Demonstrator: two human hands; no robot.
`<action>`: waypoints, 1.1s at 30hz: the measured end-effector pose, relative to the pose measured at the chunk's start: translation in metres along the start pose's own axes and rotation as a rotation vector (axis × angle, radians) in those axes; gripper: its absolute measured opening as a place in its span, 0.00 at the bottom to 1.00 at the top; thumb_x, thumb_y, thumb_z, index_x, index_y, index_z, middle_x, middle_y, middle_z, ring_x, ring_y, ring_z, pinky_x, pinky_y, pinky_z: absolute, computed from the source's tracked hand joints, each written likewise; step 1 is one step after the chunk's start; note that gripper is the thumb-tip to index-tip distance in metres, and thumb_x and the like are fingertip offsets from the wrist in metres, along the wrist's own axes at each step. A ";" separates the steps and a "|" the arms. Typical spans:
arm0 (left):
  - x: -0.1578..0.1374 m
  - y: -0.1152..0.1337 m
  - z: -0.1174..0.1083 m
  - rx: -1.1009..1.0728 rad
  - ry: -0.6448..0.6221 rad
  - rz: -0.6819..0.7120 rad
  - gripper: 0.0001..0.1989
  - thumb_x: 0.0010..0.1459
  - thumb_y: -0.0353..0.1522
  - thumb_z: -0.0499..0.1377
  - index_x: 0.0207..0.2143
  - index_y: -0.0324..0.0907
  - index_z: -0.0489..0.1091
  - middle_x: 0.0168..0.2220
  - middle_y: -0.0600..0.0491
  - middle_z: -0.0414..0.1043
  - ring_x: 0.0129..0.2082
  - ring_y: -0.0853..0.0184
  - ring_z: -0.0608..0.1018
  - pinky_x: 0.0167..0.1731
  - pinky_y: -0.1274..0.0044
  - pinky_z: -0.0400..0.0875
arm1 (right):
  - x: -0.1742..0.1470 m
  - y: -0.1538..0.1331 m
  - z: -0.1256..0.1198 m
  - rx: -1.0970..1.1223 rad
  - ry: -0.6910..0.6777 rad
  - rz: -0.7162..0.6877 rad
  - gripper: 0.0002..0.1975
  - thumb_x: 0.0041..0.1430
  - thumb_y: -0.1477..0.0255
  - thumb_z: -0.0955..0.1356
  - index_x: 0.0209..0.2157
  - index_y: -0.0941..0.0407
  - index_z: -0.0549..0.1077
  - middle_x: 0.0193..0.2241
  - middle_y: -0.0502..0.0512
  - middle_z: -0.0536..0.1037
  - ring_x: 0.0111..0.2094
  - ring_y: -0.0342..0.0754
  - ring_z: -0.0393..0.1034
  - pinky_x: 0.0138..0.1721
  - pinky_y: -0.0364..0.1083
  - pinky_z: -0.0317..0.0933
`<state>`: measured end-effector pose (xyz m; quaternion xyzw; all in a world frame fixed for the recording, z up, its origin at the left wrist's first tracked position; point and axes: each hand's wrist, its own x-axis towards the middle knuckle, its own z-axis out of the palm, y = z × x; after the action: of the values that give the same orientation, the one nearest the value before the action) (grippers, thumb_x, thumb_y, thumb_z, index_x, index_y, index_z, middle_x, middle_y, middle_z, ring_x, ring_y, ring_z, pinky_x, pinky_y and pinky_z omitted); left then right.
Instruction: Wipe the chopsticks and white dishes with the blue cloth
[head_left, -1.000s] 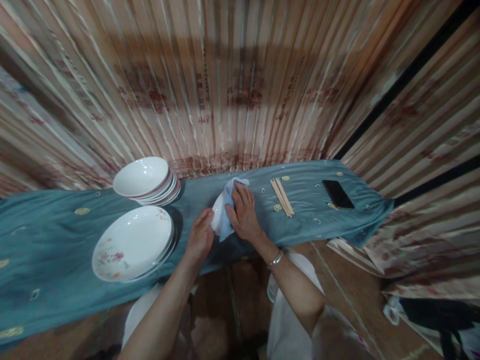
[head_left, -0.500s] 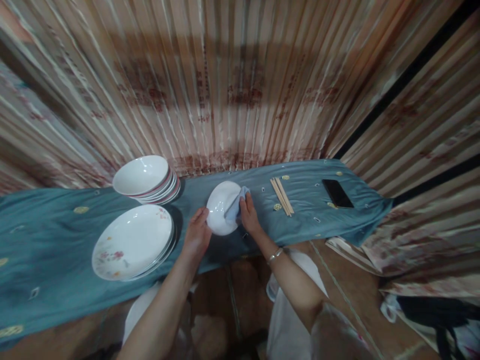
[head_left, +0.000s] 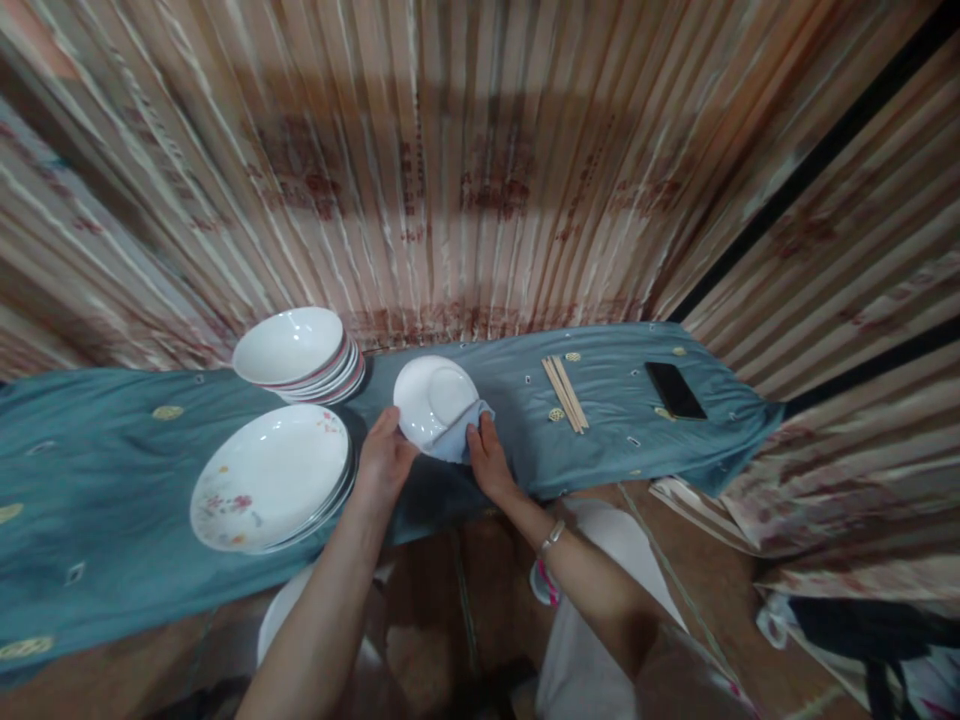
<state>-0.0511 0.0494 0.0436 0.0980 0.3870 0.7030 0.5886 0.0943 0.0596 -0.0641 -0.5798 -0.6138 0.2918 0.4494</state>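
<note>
A small white dish (head_left: 420,390), glossy and with a round ring showing on its face, is held up over the table between my two hands. My left hand (head_left: 385,452) is closed on its left edge. On the dish's lower right edge, my right hand (head_left: 487,455) pinches a light blue cloth (head_left: 457,435) that is folded over the rim. To the left of my left hand lies a stack of large white plates (head_left: 277,470) with a floral pattern. Behind that stack stands a pile of white bowls (head_left: 292,345) with red bands.
Several wooden chopsticks (head_left: 565,393) lie on the teal tablecloth (head_left: 525,470) to the right. Farther right is a black phone (head_left: 675,390). A patterned curtain (head_left: 480,200) hangs right behind the table.
The dish has turned and shifted slightly left, and its ring now shows. My right hand and the cloth have slid down from the dish's right side to its lower right edge.
</note>
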 end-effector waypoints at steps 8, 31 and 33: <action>-0.002 0.001 0.003 -0.015 0.025 -0.042 0.02 0.55 0.25 0.58 0.29 0.37 0.69 0.29 0.53 0.76 0.29 0.69 0.77 0.38 0.72 0.73 | -0.031 -0.005 -0.004 -0.135 -0.086 -0.096 0.32 0.67 0.59 0.54 0.64 0.67 0.50 0.63 0.73 0.56 0.65 0.57 0.48 0.61 0.62 0.51; -0.004 0.001 0.005 0.008 0.048 -0.039 0.05 0.55 0.26 0.57 0.26 0.38 0.65 0.22 0.56 0.71 0.22 0.72 0.73 0.25 0.78 0.72 | -0.085 -0.045 -0.036 -0.299 -0.267 -0.407 0.27 0.66 0.70 0.56 0.64 0.66 0.51 0.64 0.74 0.52 0.65 0.62 0.48 0.59 0.62 0.56; -0.004 0.002 0.005 0.005 0.061 -0.051 0.04 0.54 0.25 0.57 0.27 0.38 0.66 0.22 0.56 0.71 0.22 0.72 0.73 0.25 0.79 0.73 | -0.086 -0.046 -0.037 -0.337 -0.255 -0.469 0.27 0.66 0.71 0.57 0.64 0.66 0.52 0.63 0.75 0.53 0.65 0.61 0.49 0.59 0.61 0.57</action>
<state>-0.0483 0.0480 0.0501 0.0681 0.4086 0.6896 0.5941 0.1003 -0.0369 -0.0263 -0.4474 -0.8218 0.1449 0.3216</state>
